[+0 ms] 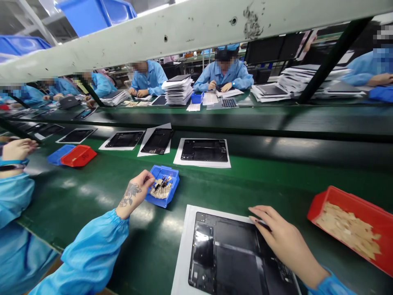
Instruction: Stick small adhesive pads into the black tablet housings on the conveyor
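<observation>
My left hand [136,190] reaches to a small blue bin [175,180], thumb and forefinger pinched at its left side. Whatever the pinch holds is too small to name. Inside the bin lie short black cable-like parts [162,184] on beige paper pieces. A black tablet housing [236,254], its inner side up, lies on a white sheet [181,262] in front of me. My right hand [281,237] hovers over or rests on the housing's upper right edge, fingers long and close together. Something slim and dark shows between them; its kind is unclear.
A red bin [319,200] with beige pieces stands at the right. Several tablet housings [204,150] on white sheets line the green bench [276,180]. Left are blue and red bins [79,155] and a co-worker's hand [18,150]. A pale beam [196,24] crosses above; co-workers sit opposite.
</observation>
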`<control>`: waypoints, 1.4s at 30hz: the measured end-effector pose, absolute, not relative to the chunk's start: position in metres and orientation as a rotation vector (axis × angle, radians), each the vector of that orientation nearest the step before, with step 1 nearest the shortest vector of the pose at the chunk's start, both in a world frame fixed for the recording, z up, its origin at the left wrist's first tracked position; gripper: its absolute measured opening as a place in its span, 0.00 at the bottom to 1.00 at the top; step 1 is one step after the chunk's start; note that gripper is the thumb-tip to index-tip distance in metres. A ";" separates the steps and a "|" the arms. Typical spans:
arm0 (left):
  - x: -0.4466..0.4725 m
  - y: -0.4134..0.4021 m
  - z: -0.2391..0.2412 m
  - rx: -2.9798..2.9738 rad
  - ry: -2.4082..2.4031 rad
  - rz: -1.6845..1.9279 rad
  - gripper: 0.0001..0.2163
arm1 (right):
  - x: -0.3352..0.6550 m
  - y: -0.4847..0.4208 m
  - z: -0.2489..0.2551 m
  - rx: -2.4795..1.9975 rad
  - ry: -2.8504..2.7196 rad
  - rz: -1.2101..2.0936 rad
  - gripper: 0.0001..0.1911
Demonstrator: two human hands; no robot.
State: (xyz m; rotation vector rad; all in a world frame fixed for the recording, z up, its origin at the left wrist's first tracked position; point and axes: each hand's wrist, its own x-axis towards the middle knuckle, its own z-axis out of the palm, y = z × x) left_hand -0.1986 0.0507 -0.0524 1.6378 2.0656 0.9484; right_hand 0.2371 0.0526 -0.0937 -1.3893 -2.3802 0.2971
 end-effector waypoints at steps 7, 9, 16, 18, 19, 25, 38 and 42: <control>-0.178 0.053 -0.054 1.636 1.989 1.078 0.09 | 0.235 0.050 -0.090 -1.352 -2.367 0.330 0.16; -0.179 0.054 -0.054 1.653 2.016 1.070 0.08 | 0.236 0.050 -0.091 -1.351 -2.364 0.339 0.16; -0.197 0.054 -0.052 1.726 2.167 1.096 0.06 | 0.238 0.051 -0.094 -1.370 -2.342 0.414 0.16; -0.196 0.053 -0.049 1.711 2.171 1.144 0.05 | 0.237 0.051 -0.093 -1.367 -2.315 0.460 0.16; -0.192 0.052 -0.046 1.696 2.157 1.164 0.06 | 0.236 0.051 -0.091 -1.357 -2.294 0.496 0.16; -0.102 0.041 -0.022 1.333 1.568 1.247 0.09 | 0.223 0.040 -0.061 -1.245 -2.090 0.889 0.13; 0.085 0.055 -0.017 1.040 0.671 0.678 0.06 | 0.275 0.003 -0.012 -1.301 -1.585 1.103 0.12; 0.124 0.061 -0.028 0.932 0.579 0.525 0.08 | 0.301 -0.004 -0.017 -1.285 -1.504 1.141 0.13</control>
